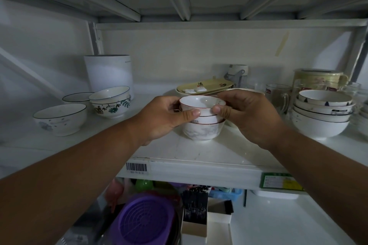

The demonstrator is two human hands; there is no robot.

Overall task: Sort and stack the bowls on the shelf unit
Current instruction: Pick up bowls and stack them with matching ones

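A stack of three red-rimmed white bowls [201, 129] stands mid-shelf on the white shelf [209, 151]. My left hand [161, 119] and my right hand [249, 113] both grip the top bowl [201, 102] by its rim, thumbs on the near side. To the left sit a blue-flowered bowl [60, 119], a dark-rimmed bowl [77, 98] and two stacked leaf-patterned bowls [111, 103]. At the right stands a stack of several larger white bowls [322, 113].
A white cylinder container [109, 73] stands at the back left. Behind the stack lies a yellow oval dish [205, 86]. Glass mugs [278, 95] and a lidded jar [316, 79] crowd the back right. The lower shelf holds a purple strainer [145, 219] and boxes.
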